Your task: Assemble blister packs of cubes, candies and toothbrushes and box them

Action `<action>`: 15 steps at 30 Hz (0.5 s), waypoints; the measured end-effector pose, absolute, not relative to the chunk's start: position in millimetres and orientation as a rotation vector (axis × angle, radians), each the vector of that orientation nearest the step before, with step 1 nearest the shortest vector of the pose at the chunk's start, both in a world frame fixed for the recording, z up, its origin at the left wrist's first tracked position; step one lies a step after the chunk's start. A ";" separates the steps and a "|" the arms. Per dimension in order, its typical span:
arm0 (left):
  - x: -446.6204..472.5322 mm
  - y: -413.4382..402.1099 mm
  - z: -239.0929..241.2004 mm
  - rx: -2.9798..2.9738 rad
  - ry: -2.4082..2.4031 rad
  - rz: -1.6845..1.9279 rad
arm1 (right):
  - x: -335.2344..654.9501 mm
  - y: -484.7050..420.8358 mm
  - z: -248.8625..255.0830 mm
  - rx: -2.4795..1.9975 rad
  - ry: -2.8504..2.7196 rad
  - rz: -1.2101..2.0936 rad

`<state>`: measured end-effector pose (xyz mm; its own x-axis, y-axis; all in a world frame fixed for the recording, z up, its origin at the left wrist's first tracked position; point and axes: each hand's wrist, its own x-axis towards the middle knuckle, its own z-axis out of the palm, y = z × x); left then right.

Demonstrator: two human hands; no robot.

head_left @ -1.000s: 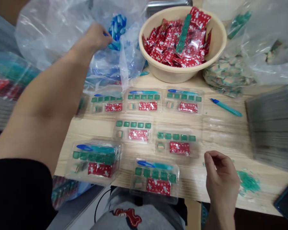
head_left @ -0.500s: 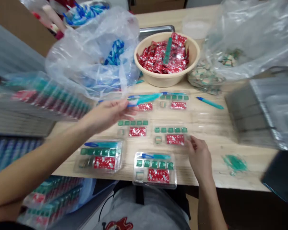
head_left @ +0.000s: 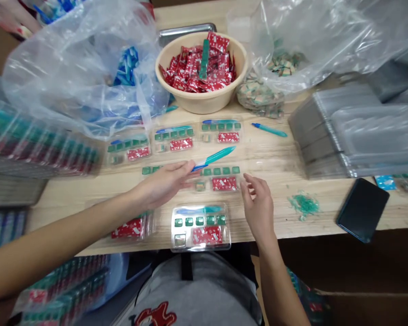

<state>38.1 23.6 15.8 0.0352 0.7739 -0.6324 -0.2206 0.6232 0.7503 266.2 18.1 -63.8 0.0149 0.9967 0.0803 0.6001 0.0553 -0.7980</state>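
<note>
My left hand [head_left: 166, 181] is closed on a slim, pen-shaped plastic piece [head_left: 219, 155], turquoise with a blue end. It holds this above a clear plastic tray [head_left: 200, 186] with green squares, a red packet and a small pale square piece. At that tray's right edge, my right hand [head_left: 260, 203] has bent fingers, thumb and forefinger apart; whether it touches the edge I cannot tell. My left hand partly hides a similar tray. Nearer me lies a filled tray [head_left: 201, 248] with a turquoise piece along its top; another filled tray [head_left: 127, 228] is partly under my left forearm.
Several filled trays [head_left: 173, 139] line the middle. Behind are a beige bowl [head_left: 204, 102] of red packets and plastic bags [head_left: 78, 77]. Stacked clear trays [head_left: 329, 136], a loose turquoise piece [head_left: 270, 130], green scraps [head_left: 305, 203] and a phone [head_left: 363, 210] are at right.
The view has shifted right. My left hand has moved with the turquoise piece from above the back row to the nearer tray. My right hand remains by that tray's right edge.
</note>
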 end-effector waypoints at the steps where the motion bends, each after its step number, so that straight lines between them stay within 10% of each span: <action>1: 39.5 23.6 19.1 0.514 1.341 0.831 | 265.1 17.6 -65.1 -1.617 -1.648 0.761; 15: 48.6 24.9 22.3 0.206 1.539 0.860 | 248.9 18.6 -62.8 -1.474 -1.351 0.927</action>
<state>48.6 24.9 22.3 -0.1866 0.5955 -0.7814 -0.3533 0.7015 0.6189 248.9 18.6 -62.8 0.1207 0.9916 0.0464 0.3138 0.0063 -0.9495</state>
